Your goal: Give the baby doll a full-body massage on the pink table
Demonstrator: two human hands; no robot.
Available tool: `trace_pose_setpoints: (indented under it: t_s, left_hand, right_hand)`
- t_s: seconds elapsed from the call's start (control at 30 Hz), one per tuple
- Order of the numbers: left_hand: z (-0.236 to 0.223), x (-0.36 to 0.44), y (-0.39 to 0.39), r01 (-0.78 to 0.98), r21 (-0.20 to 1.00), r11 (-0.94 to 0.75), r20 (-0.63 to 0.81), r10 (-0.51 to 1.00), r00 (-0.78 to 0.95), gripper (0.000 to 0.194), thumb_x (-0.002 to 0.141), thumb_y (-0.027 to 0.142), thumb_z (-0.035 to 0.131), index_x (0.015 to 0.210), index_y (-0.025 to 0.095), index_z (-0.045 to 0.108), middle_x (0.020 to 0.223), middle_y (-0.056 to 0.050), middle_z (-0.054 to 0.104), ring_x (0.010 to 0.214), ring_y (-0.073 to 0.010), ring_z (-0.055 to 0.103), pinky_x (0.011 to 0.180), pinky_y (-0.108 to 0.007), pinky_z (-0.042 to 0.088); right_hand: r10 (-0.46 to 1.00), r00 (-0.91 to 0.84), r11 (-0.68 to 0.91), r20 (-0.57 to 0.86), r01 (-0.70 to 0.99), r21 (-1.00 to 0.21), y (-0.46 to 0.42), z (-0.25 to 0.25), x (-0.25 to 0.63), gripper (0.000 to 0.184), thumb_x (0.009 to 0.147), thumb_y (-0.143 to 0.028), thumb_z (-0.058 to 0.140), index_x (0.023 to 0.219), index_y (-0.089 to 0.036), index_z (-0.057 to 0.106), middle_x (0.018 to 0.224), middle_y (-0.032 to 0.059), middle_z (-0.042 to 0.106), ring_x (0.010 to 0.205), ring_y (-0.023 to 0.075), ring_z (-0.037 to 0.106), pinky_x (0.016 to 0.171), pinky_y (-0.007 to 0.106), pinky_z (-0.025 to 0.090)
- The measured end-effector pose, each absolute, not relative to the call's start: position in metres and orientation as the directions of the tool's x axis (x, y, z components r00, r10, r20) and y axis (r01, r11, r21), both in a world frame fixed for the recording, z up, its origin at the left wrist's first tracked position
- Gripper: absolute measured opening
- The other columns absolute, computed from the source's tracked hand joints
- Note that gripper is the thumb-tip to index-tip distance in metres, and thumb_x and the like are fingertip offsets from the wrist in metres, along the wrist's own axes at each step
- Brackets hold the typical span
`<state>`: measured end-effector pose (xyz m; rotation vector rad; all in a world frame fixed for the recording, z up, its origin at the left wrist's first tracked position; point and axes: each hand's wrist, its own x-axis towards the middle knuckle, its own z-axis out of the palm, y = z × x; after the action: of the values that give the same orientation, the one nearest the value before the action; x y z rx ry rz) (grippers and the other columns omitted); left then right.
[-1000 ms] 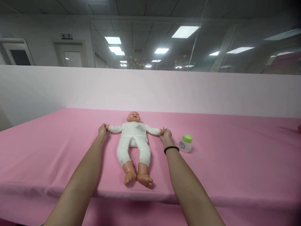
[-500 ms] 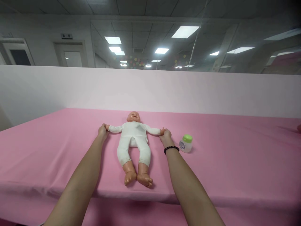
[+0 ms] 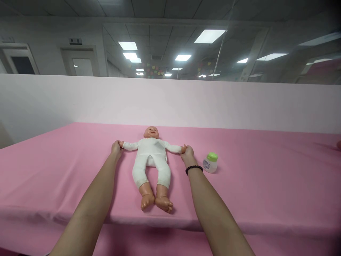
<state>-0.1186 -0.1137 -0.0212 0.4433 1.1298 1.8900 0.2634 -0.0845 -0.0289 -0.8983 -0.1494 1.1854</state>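
Observation:
A baby doll (image 3: 151, 156) in a white one-piece suit lies on its back on the pink table (image 3: 266, 185), head away from me, arms spread, bare feet toward the front edge. My left hand (image 3: 116, 147) is closed round the doll's hand on the left side. My right hand (image 3: 188, 154), with a black bead bracelet on the wrist, is closed round the doll's other hand. Just right of my right hand stands a small clear bottle with a green cap (image 3: 211, 162).
A pale pink partition wall (image 3: 213, 103) runs along the far edge of the table. Above it I see glass and an office ceiling with lit panels. The table's front edge lies near the doll's feet.

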Motion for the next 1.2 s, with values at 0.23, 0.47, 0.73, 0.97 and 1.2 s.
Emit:
trace_pose_setpoints:
  t_s: [0.23, 0.47, 0.73, 0.97, 1.2]
  left_hand:
    - [-0.0210, -0.1204, -0.1145, -0.528, 0.833, -0.166, -0.206, 0.793, -0.574, 0.014, 0.074, 0.009, 0.049, 0.067, 0.021, 0.045, 0.065, 0.000, 0.053, 0.059, -0.0147, 0.053, 0.062, -0.029, 0.049]
    - [-0.0204, -0.1192, -0.1154, -0.509, 0.844, -0.170, -0.179, 0.806, -0.564, 0.016, 0.075, 0.009, 0.050, 0.065, 0.021, 0.046, 0.062, 0.001, 0.050, 0.056, -0.0140, 0.050, 0.057, -0.028, 0.047]
    - [-0.0214, -0.1203, -0.1158, -0.490, 0.857, -0.159, -0.191, 0.785, -0.589, 0.015, 0.077, 0.011, 0.051, 0.068, 0.021, 0.047, 0.065, 0.000, 0.053, 0.056, -0.0140, 0.051, 0.057, -0.027, 0.047]
    - [-0.0193, -0.1193, -0.1178, -0.469, 0.869, -0.158, -0.175, 0.788, -0.590, 0.013, 0.075, 0.011, 0.050, 0.067, 0.021, 0.049, 0.062, 0.001, 0.051, 0.057, -0.0147, 0.051, 0.056, -0.028, 0.047]
    - [-0.0191, -0.1191, -0.1163, -0.474, 0.865, -0.165, -0.176, 0.785, -0.594, 0.010, 0.073, 0.011, 0.051, 0.070, 0.020, 0.051, 0.064, 0.000, 0.053, 0.058, -0.0151, 0.053, 0.056, -0.028, 0.047]
  right_hand:
    - [0.832, 0.419, 0.097, -0.363, -0.755, -0.648, -0.0864, -0.0258, 0.2641, 0.019, 0.080, -0.004, 0.038, 0.080, -0.022, 0.042, 0.069, -0.0075, 0.051, 0.050, 0.0062, 0.050, 0.052, 0.018, 0.052]
    - [0.846, 0.411, 0.100, -0.341, -0.749, -0.655, -0.0857, -0.0270, 0.2627, 0.019, 0.076, -0.004, 0.041, 0.080, -0.022, 0.045, 0.071, -0.0061, 0.055, 0.053, 0.0071, 0.055, 0.053, 0.018, 0.054]
    - [0.844, 0.426, 0.118, -0.325, -0.739, -0.664, -0.0859, -0.0273, 0.2624, 0.021, 0.075, -0.002, 0.039, 0.079, -0.022, 0.042, 0.069, -0.0074, 0.054, 0.050, 0.0064, 0.055, 0.051, 0.017, 0.053]
    - [0.854, 0.419, 0.117, -0.310, -0.734, -0.668, -0.0875, -0.0263, 0.2623, 0.018, 0.076, -0.004, 0.042, 0.080, -0.022, 0.043, 0.070, -0.0070, 0.054, 0.052, 0.0066, 0.057, 0.054, 0.018, 0.055]
    - [0.849, 0.427, 0.116, -0.311, -0.726, -0.677, -0.0877, -0.0244, 0.2617, 0.019, 0.077, -0.004, 0.042, 0.080, -0.022, 0.043, 0.071, -0.0063, 0.054, 0.053, 0.0074, 0.056, 0.053, 0.020, 0.055]
